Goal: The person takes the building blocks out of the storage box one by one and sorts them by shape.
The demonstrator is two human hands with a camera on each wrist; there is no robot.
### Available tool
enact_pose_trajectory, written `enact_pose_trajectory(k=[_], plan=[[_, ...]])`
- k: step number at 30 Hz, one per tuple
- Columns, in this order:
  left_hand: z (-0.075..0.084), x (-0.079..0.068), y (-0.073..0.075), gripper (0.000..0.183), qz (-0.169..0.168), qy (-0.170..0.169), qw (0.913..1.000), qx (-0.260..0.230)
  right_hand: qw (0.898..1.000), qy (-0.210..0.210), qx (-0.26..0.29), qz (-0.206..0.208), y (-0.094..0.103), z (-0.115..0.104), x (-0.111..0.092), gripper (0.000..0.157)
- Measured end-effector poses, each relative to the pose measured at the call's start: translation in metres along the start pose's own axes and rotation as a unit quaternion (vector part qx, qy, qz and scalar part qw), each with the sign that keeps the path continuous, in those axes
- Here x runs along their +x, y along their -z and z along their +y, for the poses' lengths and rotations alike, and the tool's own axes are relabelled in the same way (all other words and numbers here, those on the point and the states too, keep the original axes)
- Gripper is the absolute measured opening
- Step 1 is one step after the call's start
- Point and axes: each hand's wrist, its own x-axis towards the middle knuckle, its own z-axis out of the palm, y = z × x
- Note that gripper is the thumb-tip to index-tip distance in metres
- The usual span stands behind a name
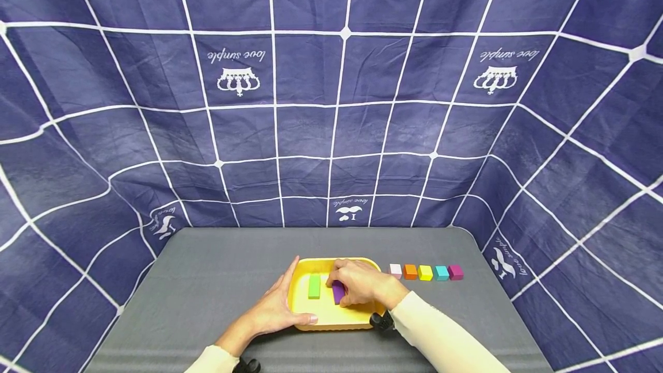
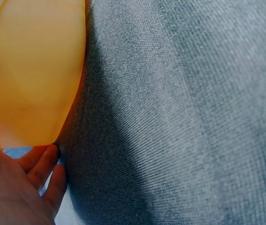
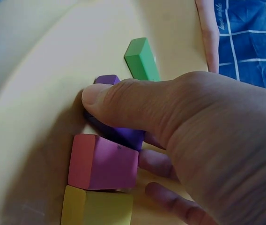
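A yellow plastic tray (image 1: 331, 323) stands on the grey table in front of me. My left hand (image 1: 277, 307) holds the tray's left end, thumb at the near rim and fingers along the outer side. Inside the tray, my right hand (image 1: 362, 282) pinches a purple block (image 1: 338, 292) between thumb and fingers. Left of it lies a green block (image 1: 313, 286). In the right wrist view a pink block (image 3: 114, 164) and a yellow block (image 3: 105, 206) lie side by side next to the purple one; the hand hides both in the head view.
Right of the tray stands a row of small cubes: white (image 1: 395, 270), orange (image 1: 410, 271), yellow (image 1: 425, 273), teal (image 1: 441, 273) and magenta (image 1: 456, 272). A blue curtain (image 1: 311, 131) with white lines surrounds the grey table (image 1: 223, 263) at the back and sides.
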Motion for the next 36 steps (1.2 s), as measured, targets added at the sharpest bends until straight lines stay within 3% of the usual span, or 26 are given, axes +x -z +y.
enact_pose_trajectory(k=[22, 36], plan=[[-0.001, 0.0, -0.001, 0.154, -0.004, -0.008, 1.0, 0.002, 0.999, 0.011, 0.036, 0.024, 0.002, 0.0, -0.01, 0.05], [0.0, -0.001, 0.0, 0.154, -0.002, -0.011, 0.9999, -0.005, 0.994, 0.043, 0.041, 0.093, 0.016, 0.0, -0.034, 0.051]])
